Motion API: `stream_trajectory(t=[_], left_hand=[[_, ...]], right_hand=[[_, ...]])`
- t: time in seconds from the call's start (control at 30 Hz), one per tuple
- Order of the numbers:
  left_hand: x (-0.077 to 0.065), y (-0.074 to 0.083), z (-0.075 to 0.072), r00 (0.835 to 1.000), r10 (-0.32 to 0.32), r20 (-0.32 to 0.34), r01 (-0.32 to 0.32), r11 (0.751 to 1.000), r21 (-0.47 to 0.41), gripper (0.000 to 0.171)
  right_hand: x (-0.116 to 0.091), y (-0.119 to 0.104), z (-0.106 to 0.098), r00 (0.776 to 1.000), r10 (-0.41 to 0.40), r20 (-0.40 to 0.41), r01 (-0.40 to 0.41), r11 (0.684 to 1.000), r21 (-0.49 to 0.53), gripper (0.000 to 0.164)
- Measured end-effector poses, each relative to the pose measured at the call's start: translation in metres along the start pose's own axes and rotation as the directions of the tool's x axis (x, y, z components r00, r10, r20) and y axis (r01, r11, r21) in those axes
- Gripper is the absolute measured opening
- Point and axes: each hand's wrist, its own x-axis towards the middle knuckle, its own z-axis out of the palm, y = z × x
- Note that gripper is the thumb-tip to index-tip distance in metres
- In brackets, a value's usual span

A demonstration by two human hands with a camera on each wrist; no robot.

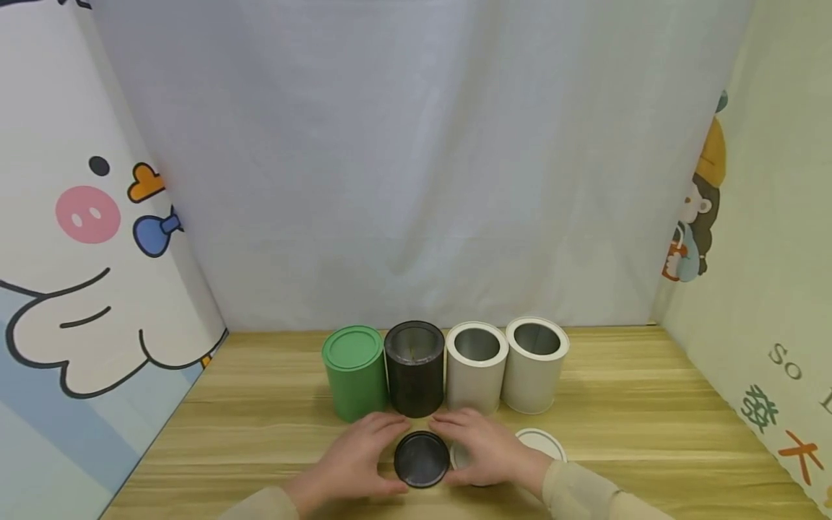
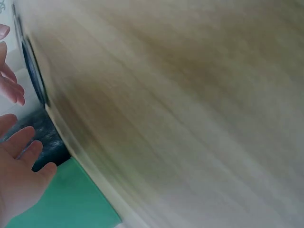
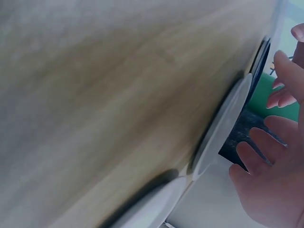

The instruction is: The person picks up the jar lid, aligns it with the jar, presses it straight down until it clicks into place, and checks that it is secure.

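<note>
A round black lid (image 1: 422, 459) lies flat on the table between the two hands in the head view. My left hand (image 1: 364, 456) is at its left side, fingers spread and thumb apart. On the other side, my right hand (image 1: 486, 448) spreads its fingers in the same way, partly covering a white lid (image 1: 458, 458). Neither hand grips anything. Just behind the fingertips stands an open black can (image 1: 416, 386). In the right wrist view the black lid (image 3: 259, 61) shows edge-on, beyond the white lid (image 3: 223, 123).
Left of the black can stands a green can (image 1: 356, 390) with its lid on. Two white cans, a nearer-in one (image 1: 474, 386) and an outer one (image 1: 533, 383), stand open on the right. Another white lid (image 1: 542, 442) lies behind the right wrist. A grey curtain (image 1: 416, 180) hangs behind the table.
</note>
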Motion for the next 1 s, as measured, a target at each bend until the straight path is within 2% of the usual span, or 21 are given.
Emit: stream_trajectory(t=[0.2,0.5,0.67,0.87,1.0], left_hand=[[0.001,-0.004,0.006,0.998,-0.046,0.042,0.047,0.999,-0.014,0.084],[0.003,-0.007,0.011,0.999,-0.033,0.028,0.035,0.997,-0.068,0.084],[0.003,-0.008,0.012,0.997,-0.054,0.058,0.060,0.992,-0.113,0.082],[0.004,-0.010,0.014,0.992,-0.094,0.089,0.106,0.985,-0.138,0.082],[0.003,-0.012,0.016,0.990,-0.100,0.095,0.115,0.980,-0.164,0.080]], right_hand=[[0.001,0.003,0.005,1.000,0.009,0.026,-0.009,1.000,0.001,0.078],[0.002,0.005,0.011,0.999,0.024,0.044,-0.024,1.000,-0.008,0.080],[0.002,0.005,0.012,0.997,0.044,0.060,-0.044,0.999,0.004,0.080],[0.004,0.006,0.015,0.998,0.045,0.048,-0.046,0.999,0.003,0.079],[0.004,0.007,0.016,0.998,0.043,0.040,-0.043,0.999,0.009,0.078]])
